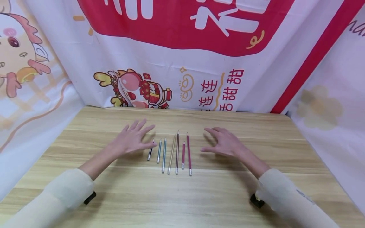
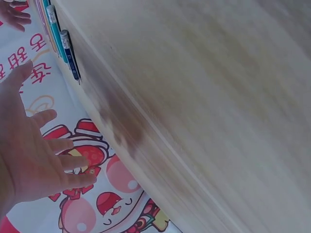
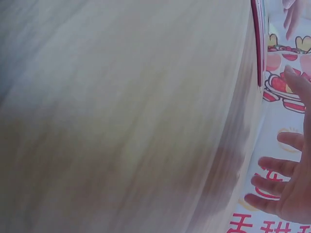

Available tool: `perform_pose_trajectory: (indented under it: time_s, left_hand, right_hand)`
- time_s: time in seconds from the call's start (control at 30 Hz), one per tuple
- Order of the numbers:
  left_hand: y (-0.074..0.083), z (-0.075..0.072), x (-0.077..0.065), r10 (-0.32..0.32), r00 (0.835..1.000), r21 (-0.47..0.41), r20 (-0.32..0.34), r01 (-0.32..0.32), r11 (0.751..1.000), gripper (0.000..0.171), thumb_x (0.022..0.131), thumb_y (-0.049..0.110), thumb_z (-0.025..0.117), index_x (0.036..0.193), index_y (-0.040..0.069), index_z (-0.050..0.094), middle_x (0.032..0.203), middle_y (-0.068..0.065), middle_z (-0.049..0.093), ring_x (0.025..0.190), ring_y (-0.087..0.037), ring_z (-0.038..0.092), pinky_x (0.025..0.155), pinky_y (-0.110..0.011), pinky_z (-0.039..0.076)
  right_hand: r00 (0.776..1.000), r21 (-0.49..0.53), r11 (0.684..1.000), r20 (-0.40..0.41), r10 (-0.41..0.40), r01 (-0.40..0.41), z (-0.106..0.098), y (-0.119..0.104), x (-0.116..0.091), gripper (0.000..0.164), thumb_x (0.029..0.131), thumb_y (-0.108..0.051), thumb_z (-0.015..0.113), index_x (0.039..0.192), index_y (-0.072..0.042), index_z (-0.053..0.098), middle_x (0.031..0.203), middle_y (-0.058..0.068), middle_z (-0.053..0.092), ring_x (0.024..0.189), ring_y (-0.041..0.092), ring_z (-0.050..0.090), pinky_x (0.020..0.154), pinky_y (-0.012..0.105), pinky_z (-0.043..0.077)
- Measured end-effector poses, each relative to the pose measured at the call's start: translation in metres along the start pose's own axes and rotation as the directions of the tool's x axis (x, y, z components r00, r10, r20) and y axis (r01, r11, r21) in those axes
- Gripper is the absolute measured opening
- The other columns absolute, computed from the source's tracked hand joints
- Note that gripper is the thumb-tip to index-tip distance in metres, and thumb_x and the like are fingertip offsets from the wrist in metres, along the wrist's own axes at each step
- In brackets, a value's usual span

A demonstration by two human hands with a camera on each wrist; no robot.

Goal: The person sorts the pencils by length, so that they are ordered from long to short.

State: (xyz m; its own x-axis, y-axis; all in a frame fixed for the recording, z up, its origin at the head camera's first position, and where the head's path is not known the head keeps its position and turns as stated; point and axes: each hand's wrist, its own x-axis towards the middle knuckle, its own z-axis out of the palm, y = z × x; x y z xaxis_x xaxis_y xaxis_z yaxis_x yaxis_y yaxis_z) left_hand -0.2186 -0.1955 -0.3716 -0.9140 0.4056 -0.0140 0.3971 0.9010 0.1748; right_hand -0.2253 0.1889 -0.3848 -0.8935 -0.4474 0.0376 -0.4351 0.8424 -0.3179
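Observation:
Several pencils lie side by side on the wooden table, eraser ends toward me. From the left come a short dark pencil point(image 1: 149, 154), a short blue pencil point(image 1: 159, 152), a long blue pencil point(image 1: 164, 155), a tan pencil point(image 1: 171, 155), a long dark brown pencil point(image 1: 177, 155), a short red pencil point(image 1: 183, 155) and a long red pencil point(image 1: 189, 156). My left hand point(image 1: 131, 139) hovers at the row's left end, fingers spread, its thumb overlapping the short dark pencil in the head view. To the right of the row, my right hand point(image 1: 225, 142) is held apart from it, fingers extended, holding nothing.
The wooden table point(image 1: 137, 196) runs back to a white cloth backdrop point(image 1: 165, 58) with red lettering and cartoon figures. Printed cloth also hangs at the left and right sides. A small black object point(image 1: 90, 198) shows under the left sleeve, another point(image 1: 257, 200) under the right.

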Motion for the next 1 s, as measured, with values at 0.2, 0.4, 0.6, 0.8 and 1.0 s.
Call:
perform_pose_trajectory:
  time_s: [0.2,0.4,0.6,0.8,1.0]
  left_hand:
    - [0.003,0.002,0.002,0.006,1.0,-0.063,0.025,-0.004,0.998,0.08,0.097,0.062,0.057,0.161,0.017,0.038,0.168,-0.024,0.02,0.151,-0.054,0.02,0.116,-0.074,0.018]
    - [0.007,0.004,0.005,0.031,0.999,-0.114,0.021,-0.028,0.993,0.077,0.097,0.057,0.06,0.159,0.015,0.041,0.165,-0.026,0.027,0.149,-0.051,0.028,0.113,-0.074,0.025]
    - [0.013,0.006,0.007,0.046,0.999,-0.142,0.0,-0.046,0.989,0.075,0.096,0.055,0.064,0.156,0.013,0.047,0.161,-0.027,0.036,0.145,-0.05,0.036,0.111,-0.076,0.028]
    - [0.016,0.008,0.009,0.074,0.997,-0.186,-0.024,-0.077,0.98,0.074,0.095,0.054,0.066,0.153,0.01,0.05,0.154,-0.028,0.046,0.14,-0.049,0.044,0.109,-0.074,0.033]
    - [0.021,0.009,0.01,0.073,0.997,-0.24,-0.03,-0.078,0.968,0.074,0.094,0.05,0.07,0.152,0.01,0.051,0.153,-0.025,0.048,0.14,-0.047,0.044,0.109,-0.073,0.035]
  right_hand:
    - [1.0,0.139,0.99,0.005,-0.007,0.006,0.005,-0.008,0.006,0.083,0.088,-0.054,0.076,0.151,-0.008,0.051,0.13,0.02,0.065,0.12,0.036,0.06,0.102,0.06,0.049]
    - [0.999,0.274,0.962,0.035,-0.024,0.014,0.008,-0.017,0.012,0.075,0.088,-0.044,0.08,0.145,-0.003,0.057,0.109,0.014,0.07,0.1,0.026,0.065,0.093,0.047,0.055]
    - [0.997,0.349,0.937,0.074,-0.035,0.007,0.011,-0.022,0.016,0.07,0.085,-0.039,0.084,0.14,-0.002,0.061,0.1,0.008,0.069,0.089,0.019,0.064,0.084,0.037,0.056]
    - [0.991,0.414,0.91,0.097,-0.087,0.04,0.017,-0.027,0.021,0.062,0.084,-0.023,0.086,0.135,0.004,0.062,0.09,0.004,0.069,0.083,0.015,0.064,0.08,0.03,0.057]
    - [0.991,0.453,0.891,0.11,-0.079,0.021,0.02,-0.036,0.025,0.059,0.083,-0.016,0.086,0.134,0.004,0.063,0.089,0.004,0.068,0.078,0.015,0.063,0.073,0.028,0.056]
